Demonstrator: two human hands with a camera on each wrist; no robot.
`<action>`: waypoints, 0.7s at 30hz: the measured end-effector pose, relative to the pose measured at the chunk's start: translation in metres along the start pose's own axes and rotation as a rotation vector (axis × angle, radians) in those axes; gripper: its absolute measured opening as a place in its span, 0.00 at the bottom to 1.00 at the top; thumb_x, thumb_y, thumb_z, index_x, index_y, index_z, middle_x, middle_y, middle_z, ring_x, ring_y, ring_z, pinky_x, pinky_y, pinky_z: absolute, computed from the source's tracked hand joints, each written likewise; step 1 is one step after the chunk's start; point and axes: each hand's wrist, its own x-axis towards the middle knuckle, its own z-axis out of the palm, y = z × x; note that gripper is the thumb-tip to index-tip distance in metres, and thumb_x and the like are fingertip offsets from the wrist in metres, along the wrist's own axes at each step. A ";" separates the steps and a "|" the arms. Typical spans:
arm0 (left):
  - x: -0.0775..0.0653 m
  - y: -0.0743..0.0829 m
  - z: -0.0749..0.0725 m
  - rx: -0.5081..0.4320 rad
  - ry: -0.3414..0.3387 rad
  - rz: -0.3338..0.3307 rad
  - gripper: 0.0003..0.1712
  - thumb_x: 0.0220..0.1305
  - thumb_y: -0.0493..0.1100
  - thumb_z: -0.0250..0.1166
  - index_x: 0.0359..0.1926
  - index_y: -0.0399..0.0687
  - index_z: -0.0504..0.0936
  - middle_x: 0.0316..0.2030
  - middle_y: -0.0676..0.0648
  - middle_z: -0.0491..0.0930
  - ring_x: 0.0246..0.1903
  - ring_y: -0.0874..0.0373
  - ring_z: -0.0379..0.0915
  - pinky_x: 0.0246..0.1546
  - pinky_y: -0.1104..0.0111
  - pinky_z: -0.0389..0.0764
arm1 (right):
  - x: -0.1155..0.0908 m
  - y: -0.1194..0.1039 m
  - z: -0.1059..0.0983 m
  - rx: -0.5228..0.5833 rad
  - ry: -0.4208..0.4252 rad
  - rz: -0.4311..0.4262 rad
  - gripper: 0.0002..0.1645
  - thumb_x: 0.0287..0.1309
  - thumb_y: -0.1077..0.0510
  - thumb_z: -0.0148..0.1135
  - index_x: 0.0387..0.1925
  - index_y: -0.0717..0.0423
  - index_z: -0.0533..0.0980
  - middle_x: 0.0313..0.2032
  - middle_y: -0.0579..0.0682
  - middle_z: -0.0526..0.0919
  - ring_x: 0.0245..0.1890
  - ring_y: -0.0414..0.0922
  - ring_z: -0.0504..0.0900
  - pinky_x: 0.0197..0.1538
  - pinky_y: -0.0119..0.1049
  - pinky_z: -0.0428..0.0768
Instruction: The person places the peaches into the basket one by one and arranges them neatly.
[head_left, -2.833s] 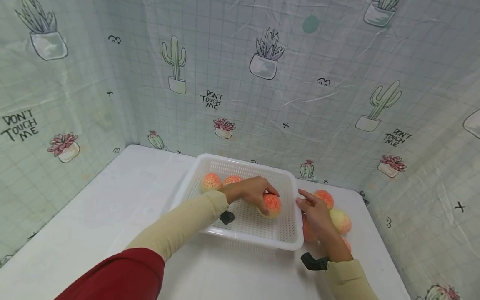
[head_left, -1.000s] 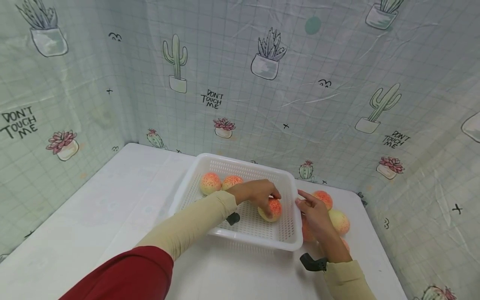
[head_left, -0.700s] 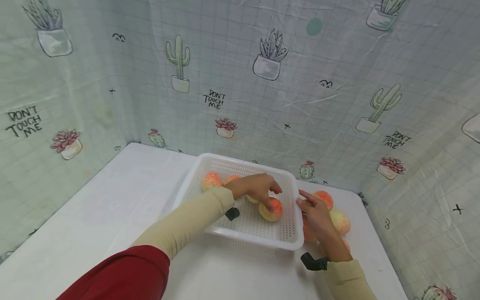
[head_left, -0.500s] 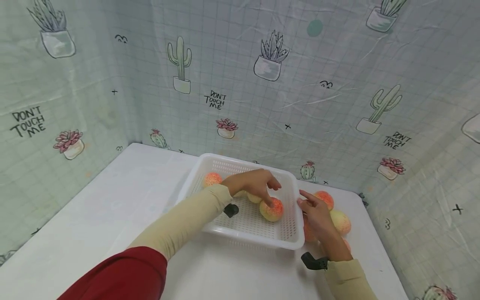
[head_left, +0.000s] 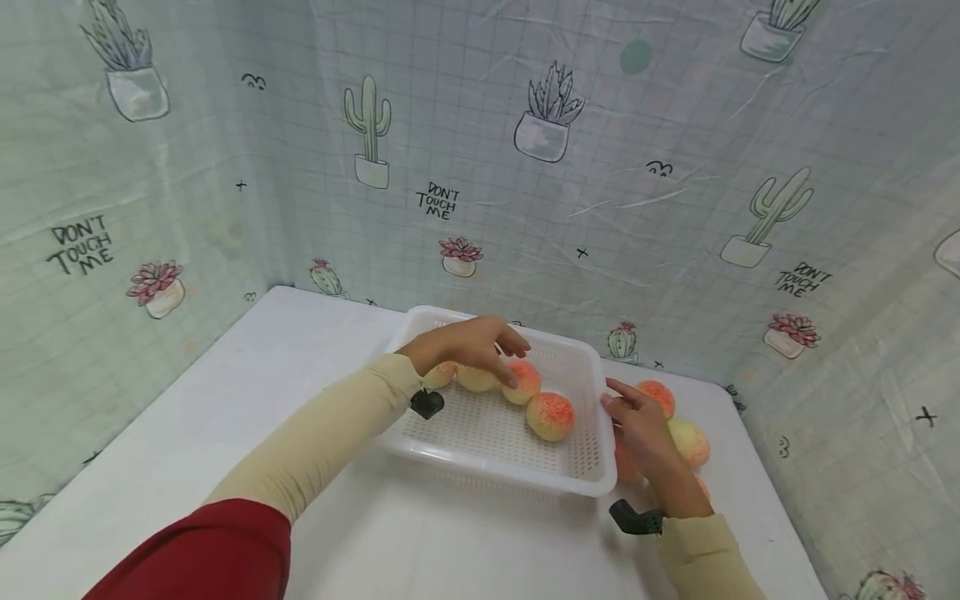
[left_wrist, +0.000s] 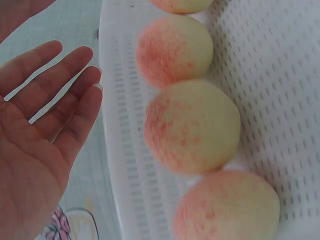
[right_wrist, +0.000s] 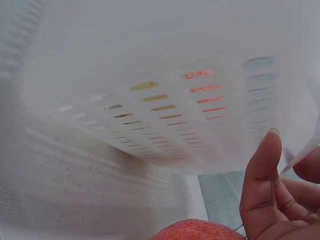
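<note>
My left hand (head_left: pixel 472 340) hovers over the far left part of a white perforated plastic basket (head_left: pixel 498 468), fingers spread and holding nothing. Below it several yellow peaches with red blush lie in a row along the basket's far side. The nearest-right peach (head_left: pixel 551 416) touches the peach (head_left: pixel 525 385) behind it. From the left wrist camera, the palm and loose fingers show beside the middle peach (left_wrist: pixel 192 127). My right hand (head_left: pixel 641 421) holds the basket's right rim; its thumb (right_wrist: pixel 262 170) lies against the outer wall in the right wrist view, other fingers partly hidden behind the rim.
On the white table (head_left: pixel 450 550), several more peaches sit right of the basket, including a yellow peach (head_left: pixel 688 443) and a redder peach (head_left: pixel 657 396), some partly behind the right hand. A cactus-printed curtain (head_left: pixel 480 167) rises along the table's back and sides.
My left hand has let go of the peach at the basket's right end and moved up and left. That peach stays on the basket floor. The right hand keeps its place at the rim.
</note>
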 end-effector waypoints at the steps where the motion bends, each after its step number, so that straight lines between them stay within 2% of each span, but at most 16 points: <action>1: -0.004 -0.003 -0.002 -0.010 0.002 -0.007 0.38 0.58 0.49 0.78 0.69 0.45 0.79 0.65 0.42 0.82 0.67 0.47 0.76 0.67 0.58 0.79 | 0.000 0.000 0.000 0.001 0.002 0.003 0.33 0.79 0.48 0.54 0.80 0.44 0.62 0.65 0.55 0.73 0.62 0.52 0.80 0.66 0.48 0.82; 5: -0.021 -0.013 -0.011 -0.041 0.035 -0.034 0.38 0.59 0.49 0.78 0.69 0.45 0.78 0.65 0.42 0.82 0.67 0.46 0.75 0.67 0.56 0.79 | 0.000 0.000 -0.001 0.007 0.001 0.005 0.33 0.79 0.49 0.54 0.80 0.44 0.62 0.62 0.55 0.73 0.59 0.50 0.81 0.63 0.45 0.84; 11: -0.044 -0.027 -0.024 -0.066 0.144 -0.042 0.36 0.61 0.45 0.76 0.68 0.39 0.78 0.64 0.37 0.81 0.65 0.41 0.77 0.69 0.54 0.77 | -0.004 -0.001 0.000 0.009 -0.007 -0.008 0.34 0.79 0.49 0.54 0.80 0.46 0.61 0.65 0.57 0.73 0.58 0.49 0.82 0.62 0.44 0.85; 14: -0.058 -0.033 -0.031 -0.096 0.185 -0.046 0.36 0.61 0.44 0.76 0.68 0.37 0.77 0.65 0.35 0.80 0.66 0.38 0.76 0.69 0.53 0.77 | -0.004 -0.002 0.000 0.012 -0.009 -0.001 0.34 0.79 0.48 0.54 0.80 0.47 0.60 0.68 0.57 0.72 0.61 0.51 0.81 0.63 0.45 0.84; 21: -0.091 -0.049 -0.042 -0.128 0.330 -0.116 0.36 0.61 0.42 0.76 0.68 0.34 0.77 0.65 0.33 0.79 0.66 0.37 0.76 0.68 0.52 0.78 | -0.006 -0.003 0.001 0.022 -0.011 0.008 0.34 0.79 0.49 0.53 0.81 0.47 0.60 0.71 0.59 0.70 0.67 0.55 0.77 0.66 0.48 0.81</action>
